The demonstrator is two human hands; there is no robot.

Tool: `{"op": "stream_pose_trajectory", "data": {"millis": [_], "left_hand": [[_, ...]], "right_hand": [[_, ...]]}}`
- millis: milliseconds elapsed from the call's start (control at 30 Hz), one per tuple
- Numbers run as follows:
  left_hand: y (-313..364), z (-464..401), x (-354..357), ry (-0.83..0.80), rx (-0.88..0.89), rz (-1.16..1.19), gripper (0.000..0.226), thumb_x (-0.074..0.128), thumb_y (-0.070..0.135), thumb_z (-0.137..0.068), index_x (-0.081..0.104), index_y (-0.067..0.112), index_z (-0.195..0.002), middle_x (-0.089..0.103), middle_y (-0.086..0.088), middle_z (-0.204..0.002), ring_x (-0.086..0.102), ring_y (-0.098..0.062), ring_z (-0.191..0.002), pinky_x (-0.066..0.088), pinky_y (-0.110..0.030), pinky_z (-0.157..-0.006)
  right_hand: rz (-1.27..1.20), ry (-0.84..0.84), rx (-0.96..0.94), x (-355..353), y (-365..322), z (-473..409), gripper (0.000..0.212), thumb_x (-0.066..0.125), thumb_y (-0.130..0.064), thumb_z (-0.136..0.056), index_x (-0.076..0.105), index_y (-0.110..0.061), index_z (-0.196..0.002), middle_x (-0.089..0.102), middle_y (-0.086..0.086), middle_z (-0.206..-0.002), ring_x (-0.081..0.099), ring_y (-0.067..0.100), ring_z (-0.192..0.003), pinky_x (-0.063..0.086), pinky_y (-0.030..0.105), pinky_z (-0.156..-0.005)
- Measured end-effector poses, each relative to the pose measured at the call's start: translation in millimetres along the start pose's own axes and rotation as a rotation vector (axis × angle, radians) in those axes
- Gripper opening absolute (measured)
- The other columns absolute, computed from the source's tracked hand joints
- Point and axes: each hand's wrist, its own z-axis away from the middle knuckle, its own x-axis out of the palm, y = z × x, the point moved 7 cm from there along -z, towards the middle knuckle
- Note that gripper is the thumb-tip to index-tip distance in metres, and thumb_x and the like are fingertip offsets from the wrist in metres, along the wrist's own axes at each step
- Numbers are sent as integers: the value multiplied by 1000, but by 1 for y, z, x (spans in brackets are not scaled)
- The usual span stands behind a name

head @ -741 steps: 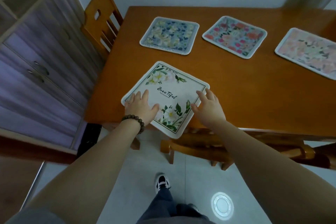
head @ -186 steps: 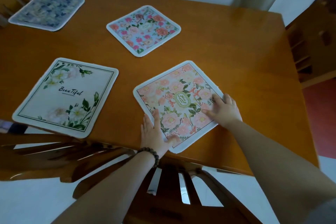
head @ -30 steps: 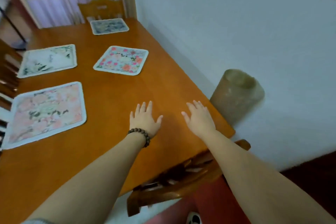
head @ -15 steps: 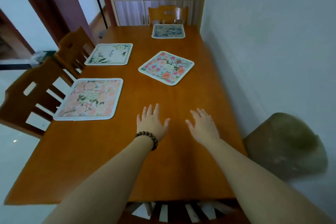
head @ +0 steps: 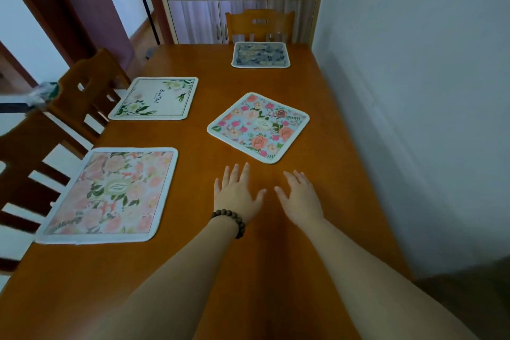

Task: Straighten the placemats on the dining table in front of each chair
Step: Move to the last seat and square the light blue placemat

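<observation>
Head view: I see the left hand (head: 237, 196) and right hand (head: 302, 197) spread open, grasping nothing, just short of the skewed pink-and-blue placemat (head: 258, 127) lying mid-table (head: 339, 174). Risk, as I judge it: one-sided pressure would pivot or bunch it. Half a second earlier, both hands sat farther from it.

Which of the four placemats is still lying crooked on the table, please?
The blue placemat with pink flowers, just beyond the hands, sits turned like a diamond. The other three lie square to the table edges.
</observation>
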Motion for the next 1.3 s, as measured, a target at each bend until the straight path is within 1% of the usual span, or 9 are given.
{"op": "stream_pose_trajectory", "data": {"millis": [367, 433, 533, 633, 700, 967, 1133, 1233, 1300], "left_hand": [[-15, -146, 67, -20, 135, -78, 102, 54, 75, -73, 3, 32, -151, 5, 2, -160, -4, -21, -146, 0, -50, -117], [-14, -159, 79, -46, 163, -91, 107, 56, 76, -69, 1, 33, -150, 4, 3, -160, -6, -20, -146, -1, -49, -116], [-18, -172, 93, -65, 171, -80, 108, 53, 79, -67, -1, 35, -150, 4, 4, -160, -6, -20, -146, -3, -49, -115], [-22, -178, 101, -56, 163, -49, 99, 43, 82, -70, 6, 37, -150, 7, 6, -160, -5, -19, -146, -5, -48, -115], [-22, -176, 102, -19, 167, -51, 88, 37, 79, -77, 11, 38, -150, 9, 5, -159, -3, -20, -146, -4, -48, -115], [-15, -146, 97, 92, 170, 15, 52, 39, 49, -96, 34, 32, -144, 29, -1, -154, 10, -19, -146, 2, -43, -118], [-13, -109, 91, 151, 218, 40, 34, 45, 32, -98, 56, 24, -129, 47, -6, -141, 26, -21, -141, 4, -39, -118], [-14, -83, 89, 130, 227, 12, 29, 43, 29, -98, 64, 22, -117, 54, -3, -119, 43, -23, -125, 21, -34, -112], [-16, -58, 87, 107, 231, 8, 28, 43, 30, -98, 65, 20, -113, 55, -1, -107, 49, -21, -109, 35, -30, -97]], "right_hand": [[78, 42, -93, 64, 21, -148, 71, 51, -52, -89, 25, -22, -147, 13, 5, -158, 1, 21, -145, 4, 41, -117], [143, 44, -107, 71, 26, -163, 66, 50, -49, -91, 28, -21, -147, 18, 7, -157, 6, 22, -145, 4, 41, -117], [230, 120, -195, 72, 29, -171, 49, 48, -42, -94, 46, -17, -137, 37, 13, -149, 25, 26, -141, 12, 39, -116], [264, 215, -304, 70, 25, -171, 29, 51, -28, -95, 65, -10, -114, 55, 19, -132, 44, 31, -130, 28, 41, -110], [230, 261, -316, 68, 22, -170, 22, 53, -21, -95, 68, -7, -103, 60, 20, -125, 49, 33, -125, 38, 42, -104], [166, 193, -265, 67, 26, -149, 28, 44, -23, -99, 64, -9, -111, 54, 14, -135, 40, 25, -133, 33, 35, -106], [167, 137, -281, 65, 26, -106, 26, 45, -21, -99, 65, -6, -105, 60, 13, -127, 43, 25, -131, 36, 35, -106], [150, 96, -266, 65, 26, -69, 27, 44, -22, -99, 64, -6, -106, 60, 12, -128, 43, 24, -132, 35, 33, -106], [133, 76, -252, 66, 26, -39, 27, 44, -23, -99, 64, -7, -106, 59, 11, -128, 43, 24, -131, 36, 33, -105]]}}
